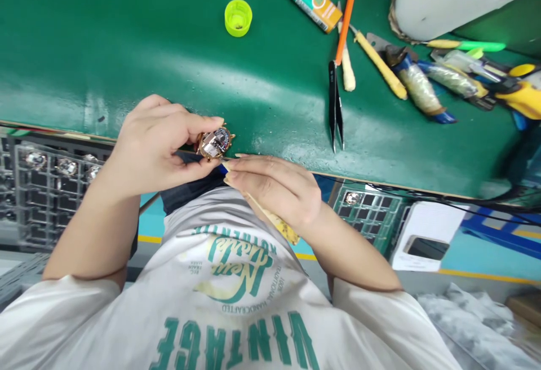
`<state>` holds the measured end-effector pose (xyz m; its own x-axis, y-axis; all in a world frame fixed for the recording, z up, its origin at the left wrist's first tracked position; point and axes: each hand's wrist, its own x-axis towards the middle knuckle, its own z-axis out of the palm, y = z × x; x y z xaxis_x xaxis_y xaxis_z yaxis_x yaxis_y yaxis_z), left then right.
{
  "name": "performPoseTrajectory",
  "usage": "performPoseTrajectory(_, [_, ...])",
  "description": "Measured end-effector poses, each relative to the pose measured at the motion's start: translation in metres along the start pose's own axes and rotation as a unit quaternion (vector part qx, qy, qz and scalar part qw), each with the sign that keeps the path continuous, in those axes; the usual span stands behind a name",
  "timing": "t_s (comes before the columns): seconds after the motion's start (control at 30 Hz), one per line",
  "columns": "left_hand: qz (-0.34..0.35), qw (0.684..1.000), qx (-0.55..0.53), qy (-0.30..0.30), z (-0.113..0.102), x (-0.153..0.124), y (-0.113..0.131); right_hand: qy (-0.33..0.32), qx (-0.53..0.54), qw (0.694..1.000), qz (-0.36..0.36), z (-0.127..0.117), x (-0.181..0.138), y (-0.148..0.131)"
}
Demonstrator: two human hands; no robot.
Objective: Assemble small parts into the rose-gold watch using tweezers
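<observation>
At the front edge of the bench, my left hand [158, 141] pinches a gold-coloured watch [214, 143] between thumb and fingers. Its metal movement faces up, and no strap shows on it. My right hand [279, 186] is closed around a slim tool with a worn yellow handle [282, 228]. The tool's tip end is at the lower right rim of the watch, close to my left fingertips. My fingers cover much of the tool, so I cannot tell its exact kind or whether its tip touches the case.
Black tweezers [333, 105] lie on the green mat [169, 37] to the right, near a lighter [313, 0], an orange stick [349, 12] and several hand tools [418, 85]. A lime-green cap [238, 18] sits ahead. Trays of watch parts [54, 189] and a phone [426, 247] are below bench level.
</observation>
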<state>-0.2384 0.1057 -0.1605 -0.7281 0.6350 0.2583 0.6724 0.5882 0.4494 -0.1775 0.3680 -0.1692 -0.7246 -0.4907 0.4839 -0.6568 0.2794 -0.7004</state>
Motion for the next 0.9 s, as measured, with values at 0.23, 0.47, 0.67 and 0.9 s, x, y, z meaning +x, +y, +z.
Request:
performPoseTrajectory(0.23, [0.005, 1.0, -0.005, 0.008, -0.002, 0.0022, 0.002, 0.002, 0.001, 1.0, 0.0, -0.0002, 0.0015, -0.0006])
performPoseTrajectory(0.47, [0.023, 0.999, -0.005, 0.022, 0.0002, 0.0011, 0.0012, -0.001, -0.013, 1.0, -0.004, 0.0001, 0.0044, -0.0007])
performPoseTrajectory(0.67, [0.028, 0.999, -0.007, 0.022, 0.0007, 0.0004, 0.0, -0.023, -0.02, 1.0, 0.001, -0.0028, 0.006, -0.0024])
performPoseTrajectory(0.9, [0.023, 0.999, -0.006, 0.026, 0.0012, 0.0003, 0.0002, -0.023, -0.024, 0.999, 0.008, -0.0029, 0.0054, -0.0029])
